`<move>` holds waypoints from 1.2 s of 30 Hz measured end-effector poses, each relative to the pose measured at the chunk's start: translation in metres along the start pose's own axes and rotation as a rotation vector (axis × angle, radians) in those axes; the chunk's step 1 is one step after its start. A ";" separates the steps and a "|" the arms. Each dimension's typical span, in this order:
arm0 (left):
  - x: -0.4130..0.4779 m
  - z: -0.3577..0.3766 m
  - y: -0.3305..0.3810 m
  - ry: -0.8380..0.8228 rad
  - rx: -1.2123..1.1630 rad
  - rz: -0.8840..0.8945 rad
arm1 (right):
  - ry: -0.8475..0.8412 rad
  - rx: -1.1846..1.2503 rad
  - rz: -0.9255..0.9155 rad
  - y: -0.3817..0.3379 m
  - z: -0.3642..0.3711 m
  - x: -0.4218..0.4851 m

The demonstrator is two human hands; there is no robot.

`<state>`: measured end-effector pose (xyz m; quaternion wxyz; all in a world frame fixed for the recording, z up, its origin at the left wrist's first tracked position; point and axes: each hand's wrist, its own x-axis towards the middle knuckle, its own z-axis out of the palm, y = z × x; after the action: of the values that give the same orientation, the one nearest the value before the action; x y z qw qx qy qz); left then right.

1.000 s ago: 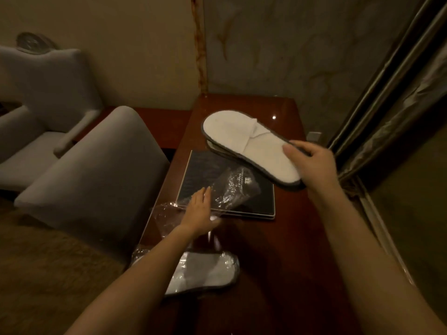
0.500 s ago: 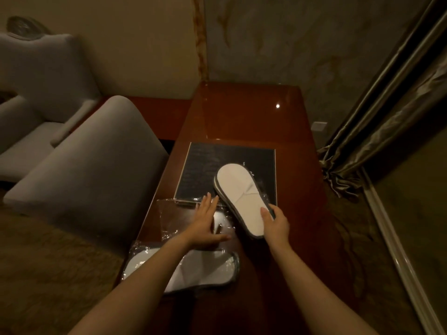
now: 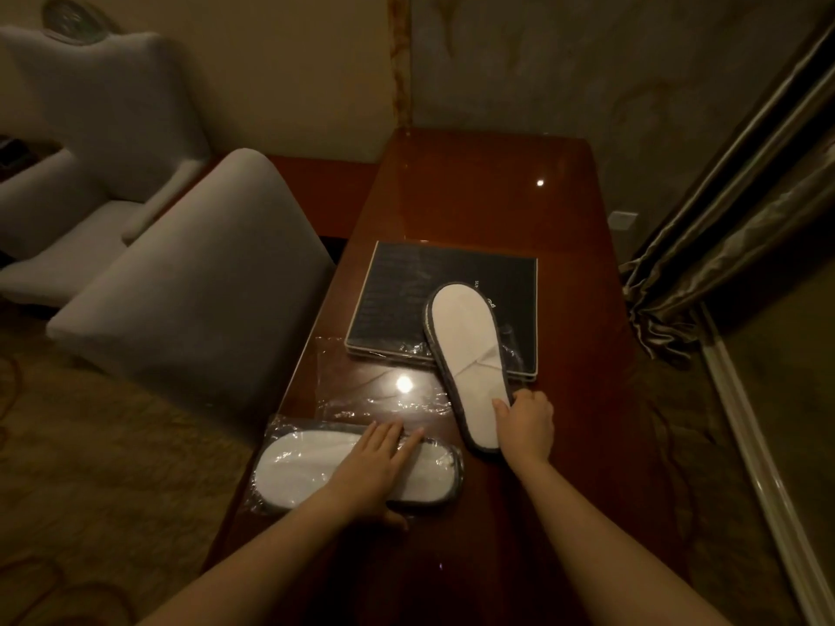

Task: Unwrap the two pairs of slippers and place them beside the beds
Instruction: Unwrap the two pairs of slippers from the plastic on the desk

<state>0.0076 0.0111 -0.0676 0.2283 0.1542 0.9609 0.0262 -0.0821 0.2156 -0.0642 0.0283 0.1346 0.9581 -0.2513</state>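
Observation:
An unwrapped pair of white slippers (image 3: 465,354) with grey edging lies stacked on the wooden desk (image 3: 497,183), its far end over a black folder (image 3: 402,291). My right hand (image 3: 526,422) grips the near end of this pair. A second pair of white slippers (image 3: 307,467) sits in clear plastic wrap at the desk's near left edge. My left hand (image 3: 375,463) rests flat on top of it, fingers spread. An empty clear wrapper (image 3: 370,386) lies flat between the wrapped pair and the folder.
A grey upholstered chair (image 3: 194,286) stands against the desk's left side, with a grey armchair (image 3: 81,142) behind it. Curtains (image 3: 732,210) hang to the right. Patterned carpet covers the floor on both sides.
My right hand brought the unwrapped pair down from the air onto the desk. My left hand moved from the empty wrapper back onto the wrapped pair.

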 end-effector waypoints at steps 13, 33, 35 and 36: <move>0.002 -0.017 0.019 0.249 -0.072 -0.055 | -0.136 -0.013 -0.666 -0.009 -0.015 -0.064; -0.017 -0.093 0.048 0.628 -0.313 -0.221 | 0.182 0.480 -0.317 -0.046 -0.096 -0.024; -0.020 -0.098 0.048 0.649 -0.338 -0.191 | 0.117 0.634 -0.165 -0.045 -0.102 -0.018; -0.021 -0.100 0.047 0.659 -0.337 -0.183 | 0.072 0.676 -0.126 -0.044 -0.104 -0.017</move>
<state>-0.0059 0.0517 0.0368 -0.0692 0.0112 0.9749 0.2114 -0.0763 0.2256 0.0489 -0.0671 0.0856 0.8276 -0.5507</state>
